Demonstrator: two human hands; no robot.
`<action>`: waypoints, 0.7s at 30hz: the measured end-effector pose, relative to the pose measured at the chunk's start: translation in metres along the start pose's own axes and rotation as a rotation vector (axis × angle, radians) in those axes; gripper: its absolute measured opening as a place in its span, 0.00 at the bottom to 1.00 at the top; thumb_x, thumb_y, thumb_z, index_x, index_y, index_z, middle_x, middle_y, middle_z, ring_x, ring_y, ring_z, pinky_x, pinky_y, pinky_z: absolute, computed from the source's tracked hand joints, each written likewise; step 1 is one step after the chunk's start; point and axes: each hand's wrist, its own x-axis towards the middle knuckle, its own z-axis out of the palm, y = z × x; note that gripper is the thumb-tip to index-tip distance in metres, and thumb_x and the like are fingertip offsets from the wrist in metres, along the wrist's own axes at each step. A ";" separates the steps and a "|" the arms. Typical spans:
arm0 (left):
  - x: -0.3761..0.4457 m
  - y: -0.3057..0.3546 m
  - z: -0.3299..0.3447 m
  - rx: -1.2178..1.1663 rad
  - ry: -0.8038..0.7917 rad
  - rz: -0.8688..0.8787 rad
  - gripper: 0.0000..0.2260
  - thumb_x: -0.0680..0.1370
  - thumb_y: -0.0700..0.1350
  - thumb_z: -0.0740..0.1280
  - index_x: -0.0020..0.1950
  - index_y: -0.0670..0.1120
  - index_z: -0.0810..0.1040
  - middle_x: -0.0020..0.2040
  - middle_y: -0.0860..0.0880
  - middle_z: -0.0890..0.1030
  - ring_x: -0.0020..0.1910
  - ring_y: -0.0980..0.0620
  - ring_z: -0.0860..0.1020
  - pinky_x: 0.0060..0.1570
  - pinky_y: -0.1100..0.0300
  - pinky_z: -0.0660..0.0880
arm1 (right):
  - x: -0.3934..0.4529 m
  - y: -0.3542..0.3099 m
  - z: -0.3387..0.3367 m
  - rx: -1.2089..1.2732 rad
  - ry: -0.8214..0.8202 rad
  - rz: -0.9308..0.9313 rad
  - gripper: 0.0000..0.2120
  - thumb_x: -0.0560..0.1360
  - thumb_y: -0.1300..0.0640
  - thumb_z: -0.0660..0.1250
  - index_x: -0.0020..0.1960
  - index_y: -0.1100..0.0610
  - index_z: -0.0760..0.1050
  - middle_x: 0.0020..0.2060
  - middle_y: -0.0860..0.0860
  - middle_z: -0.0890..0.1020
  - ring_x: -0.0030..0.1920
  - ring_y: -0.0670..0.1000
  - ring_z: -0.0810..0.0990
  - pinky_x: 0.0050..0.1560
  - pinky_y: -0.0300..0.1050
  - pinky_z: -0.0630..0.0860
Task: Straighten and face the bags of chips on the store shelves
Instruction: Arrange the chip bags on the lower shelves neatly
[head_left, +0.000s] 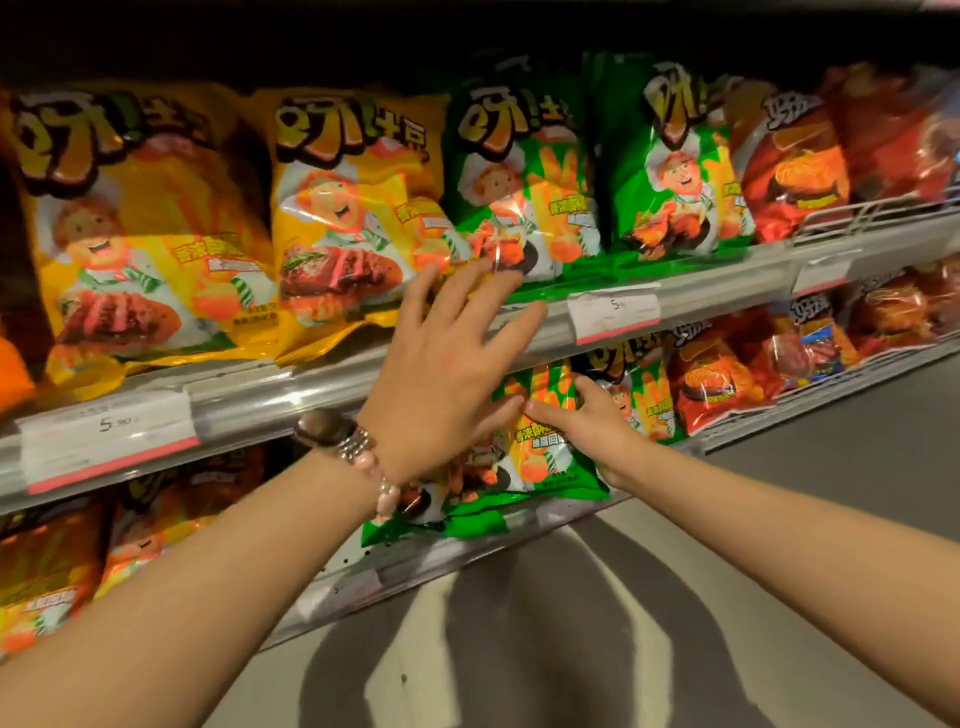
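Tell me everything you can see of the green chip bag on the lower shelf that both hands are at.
The green chip bag is glossy plastic film with yellow-orange print, a white panel and a crimped bottom seam. It sits tilted at the front of the lower shelf, its bottom edge overhanging the rail. The right hand grips its upper right side; the left hand, fingers spread, covers its upper left. Similar green bags sit beside it.
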 end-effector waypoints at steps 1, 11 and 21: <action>0.013 0.004 0.006 0.030 -0.061 -0.017 0.38 0.61 0.56 0.78 0.67 0.44 0.72 0.66 0.38 0.73 0.67 0.36 0.68 0.66 0.34 0.60 | 0.004 0.002 -0.010 -0.004 -0.008 -0.009 0.17 0.74 0.59 0.71 0.58 0.55 0.67 0.44 0.45 0.77 0.38 0.36 0.72 0.35 0.28 0.71; 0.068 0.044 0.051 0.207 -0.226 -0.231 0.43 0.60 0.37 0.79 0.73 0.51 0.68 0.73 0.38 0.66 0.72 0.33 0.63 0.63 0.30 0.61 | 0.049 0.010 -0.071 -0.098 -0.198 0.040 0.42 0.70 0.49 0.74 0.74 0.63 0.56 0.71 0.55 0.66 0.70 0.54 0.66 0.67 0.44 0.64; 0.077 0.051 0.039 0.247 -0.321 -0.290 0.44 0.63 0.31 0.73 0.74 0.54 0.60 0.73 0.36 0.64 0.72 0.32 0.61 0.60 0.29 0.65 | 0.077 0.002 -0.097 -0.120 -0.326 0.117 0.40 0.69 0.50 0.75 0.71 0.66 0.61 0.66 0.57 0.72 0.66 0.57 0.71 0.64 0.49 0.69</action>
